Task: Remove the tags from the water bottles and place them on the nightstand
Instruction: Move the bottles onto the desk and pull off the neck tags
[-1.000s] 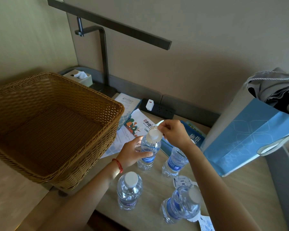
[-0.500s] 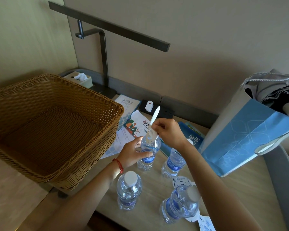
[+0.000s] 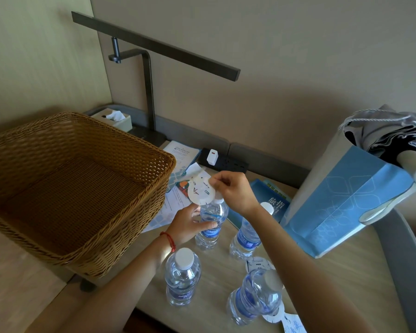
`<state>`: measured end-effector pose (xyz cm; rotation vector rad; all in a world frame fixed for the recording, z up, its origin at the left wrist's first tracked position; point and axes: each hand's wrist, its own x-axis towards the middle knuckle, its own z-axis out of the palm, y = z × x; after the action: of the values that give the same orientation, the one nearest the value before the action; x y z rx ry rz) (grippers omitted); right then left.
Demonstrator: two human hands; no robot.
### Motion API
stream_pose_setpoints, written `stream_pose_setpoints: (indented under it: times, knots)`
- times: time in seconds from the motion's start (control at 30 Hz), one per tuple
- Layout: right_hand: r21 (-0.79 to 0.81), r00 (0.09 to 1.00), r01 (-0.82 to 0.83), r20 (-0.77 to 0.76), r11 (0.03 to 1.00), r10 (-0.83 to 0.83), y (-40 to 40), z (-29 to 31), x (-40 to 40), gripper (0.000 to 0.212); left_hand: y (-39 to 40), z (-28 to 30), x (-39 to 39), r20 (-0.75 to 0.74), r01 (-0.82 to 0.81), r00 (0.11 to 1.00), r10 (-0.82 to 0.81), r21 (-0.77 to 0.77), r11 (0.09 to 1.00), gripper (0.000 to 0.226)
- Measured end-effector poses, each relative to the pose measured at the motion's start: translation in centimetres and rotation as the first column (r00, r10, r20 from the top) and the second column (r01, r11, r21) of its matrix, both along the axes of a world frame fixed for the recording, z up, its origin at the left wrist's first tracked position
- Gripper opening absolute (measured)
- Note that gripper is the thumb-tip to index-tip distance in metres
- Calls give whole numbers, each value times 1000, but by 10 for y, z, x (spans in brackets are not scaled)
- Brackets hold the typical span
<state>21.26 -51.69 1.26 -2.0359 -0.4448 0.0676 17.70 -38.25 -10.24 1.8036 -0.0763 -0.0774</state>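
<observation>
A large woven wicker basket [image 3: 77, 188] sat at the left edge of the pale wooden worktop [image 3: 334, 267], its inside showing only bare weave. A blue and grey paper bag [image 3: 341, 207] stood at the right, with grey and dark cloth bundled in its mouth. A tissue box [image 3: 117, 118] rested by the wall, tissue poking from its slot.

The left hand [image 3: 189, 227] was curled around the middle of a clear plastic water bottle with a blue label [image 3: 210, 224], standing upright on the worktop. The right hand [image 3: 233, 191] pinched a round white paper tag [image 3: 201, 192] between thumb and fingertips, holding it tilted just above and left of that bottle's white cap; whether it still touched the cap could not be told.

Four water bottles stood on the worktop: the held one, one just right of it [image 3: 246, 239], one nearer at the front [image 3: 181, 277], and one front right [image 3: 257, 296] with a tag around its neck. Another loose white tag [image 3: 257, 263] lay on the worktop between the two right-hand bottles.
</observation>
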Motion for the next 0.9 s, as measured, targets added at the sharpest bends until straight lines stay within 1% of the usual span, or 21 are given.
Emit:
stream_pose_setpoints:
  times: [0.07, 0.2, 0.33, 0.43, 0.5, 0.63, 0.77, 0.87, 0.9]
  knots:
    - [-1, 1000, 14, -5, 1000, -14, 2, 4, 3, 15, 0, 1, -1, -6, 8, 1000, -8, 3, 1000, 46]
    - [22, 996, 80, -28, 997, -80, -8, 5, 3, 16, -1, 1, 0, -10, 22, 1000, -22, -1, 1000, 55]
    - [86, 991, 132, -24, 987, -130, -30, 10, -1, 19, 0, 4, -1, -18, 32, 999, -32, 11, 999, 58]
    - [136, 987, 159, -20, 978, -158, -50, 13, -7, 26, 3, 13, -6, -12, -32, 999, 32, 29, 999, 66]
    - [189, 982, 187, -20, 964, -187, -65, 14, -13, 29, 9, 24, -10, 46, -81, 996, 78, 69, 994, 61]
    - [211, 969, 245, -17, 946, -247, -97, 9, -24, 23, 17, 58, -30, 137, -125, 983, 119, 42, 991, 41]
    - [233, 951, 302, -6, 924, -309, -126, -2, -39, 17, 13, 88, -58, 225, -158, 965, 138, 72, 985, 41]
    - [294, 944, 326, -42, 899, -328, -149, -10, -51, 21, 3, 103, -73, 265, -157, 957, 121, 122, 980, 29]
    - [308, 941, 334, -59, 891, -333, -157, -13, -54, 22, -1, 108, -77, 282, -162, 952, 115, 150, 975, 28]
